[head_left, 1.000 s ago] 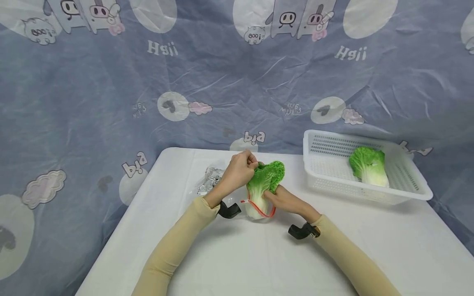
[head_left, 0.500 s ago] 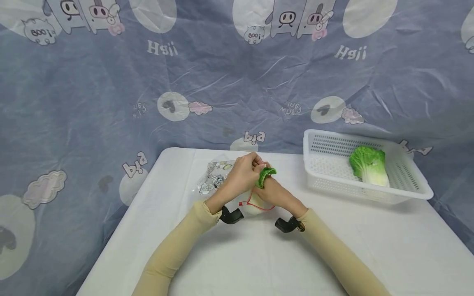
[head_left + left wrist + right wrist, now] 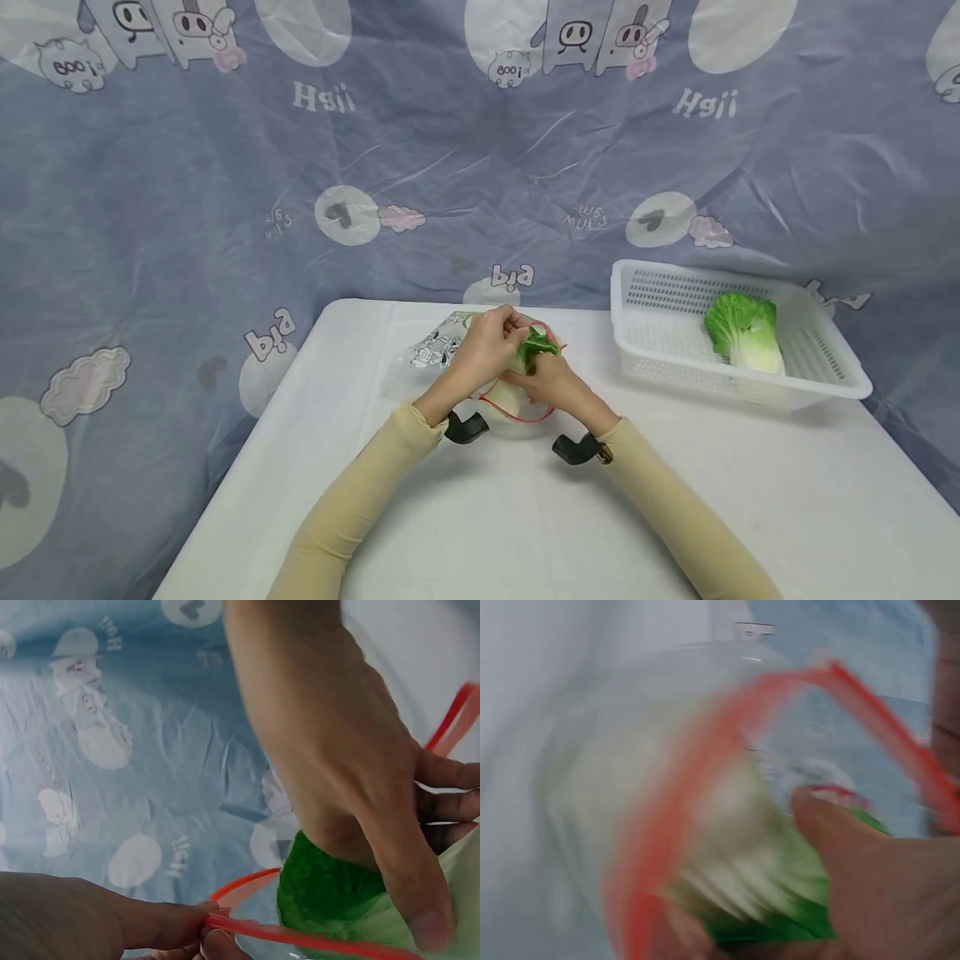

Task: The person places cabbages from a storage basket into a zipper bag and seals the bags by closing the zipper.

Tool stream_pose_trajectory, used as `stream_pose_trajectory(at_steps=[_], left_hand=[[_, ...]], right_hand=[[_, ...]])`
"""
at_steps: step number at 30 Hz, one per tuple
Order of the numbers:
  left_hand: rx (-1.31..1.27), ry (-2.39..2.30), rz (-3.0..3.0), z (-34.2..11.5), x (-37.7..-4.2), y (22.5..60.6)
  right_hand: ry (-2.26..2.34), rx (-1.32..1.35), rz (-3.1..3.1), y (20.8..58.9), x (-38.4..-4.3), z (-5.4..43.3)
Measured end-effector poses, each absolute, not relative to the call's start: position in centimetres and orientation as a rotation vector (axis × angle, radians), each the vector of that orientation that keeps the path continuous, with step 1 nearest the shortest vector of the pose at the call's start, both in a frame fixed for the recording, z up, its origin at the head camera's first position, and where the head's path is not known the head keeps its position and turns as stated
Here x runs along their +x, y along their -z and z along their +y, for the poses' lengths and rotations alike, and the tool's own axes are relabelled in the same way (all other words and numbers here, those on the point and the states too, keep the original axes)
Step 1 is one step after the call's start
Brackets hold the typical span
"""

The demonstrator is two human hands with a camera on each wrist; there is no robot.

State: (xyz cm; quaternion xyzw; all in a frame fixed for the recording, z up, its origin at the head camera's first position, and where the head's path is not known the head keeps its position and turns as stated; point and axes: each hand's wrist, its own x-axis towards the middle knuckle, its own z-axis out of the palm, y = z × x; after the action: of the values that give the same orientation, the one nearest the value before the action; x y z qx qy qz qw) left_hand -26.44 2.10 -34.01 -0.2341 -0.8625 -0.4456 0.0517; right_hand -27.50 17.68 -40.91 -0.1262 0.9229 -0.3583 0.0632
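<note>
2 hands: mine
L hand (image 3: pixel 483 348): pinching red rim (image 3: pixel 300 937) of 1 bag (image 3: pixel 429 357)
R hand (image 3: pixel 558 385): gripping 1 cabbage (image 3: pixel 503 397), pt in bag
1 basket (image 3: pixel 675 377): w/ 1 other cabbage (image 3: pixel 746 335)

Room existed over the near surface (image 3: pixel 525 533) between the sleeves (image 3: pixel 360 492). Left hand (image 3: pixel 483 346) and right hand (image 3: pixel 555 385) crowded the mouth of the bag (image 3: pixel 433 350). A basket (image 3: pixel 690 379) obstructed far right; a sheet (image 3: pixel 480 167) closed the rear.
</note>
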Motion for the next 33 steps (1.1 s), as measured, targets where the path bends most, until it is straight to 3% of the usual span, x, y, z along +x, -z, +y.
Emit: stream_pose_trajectory(at_steps=[6,10,15,22,33], left_hand=[[-0.679,1.375,-2.624,1.8,-27.1,34.2],[-0.678,1.377,-2.604,1.8,-27.2,34.1],[-0.679,1.361,-2.604,1.8,-27.2,34.0],[-0.684,1.254,-2.685,1.6,-26.8,33.8],[-0.693,0.237,-3.224,-0.2,-26.1,33.3]], right_hand=[[1.020,-0.401,2.803,37.2,-26.3,19.2],[0.985,-0.258,2.919,35.8,-26.1,20.9],[0.931,-0.102,3.098,36.4,-27.0,22.5],[1.169,-0.243,2.966,37.8,-28.5,22.9],[1.331,-0.161,2.986,37.1,-28.6,24.3]])
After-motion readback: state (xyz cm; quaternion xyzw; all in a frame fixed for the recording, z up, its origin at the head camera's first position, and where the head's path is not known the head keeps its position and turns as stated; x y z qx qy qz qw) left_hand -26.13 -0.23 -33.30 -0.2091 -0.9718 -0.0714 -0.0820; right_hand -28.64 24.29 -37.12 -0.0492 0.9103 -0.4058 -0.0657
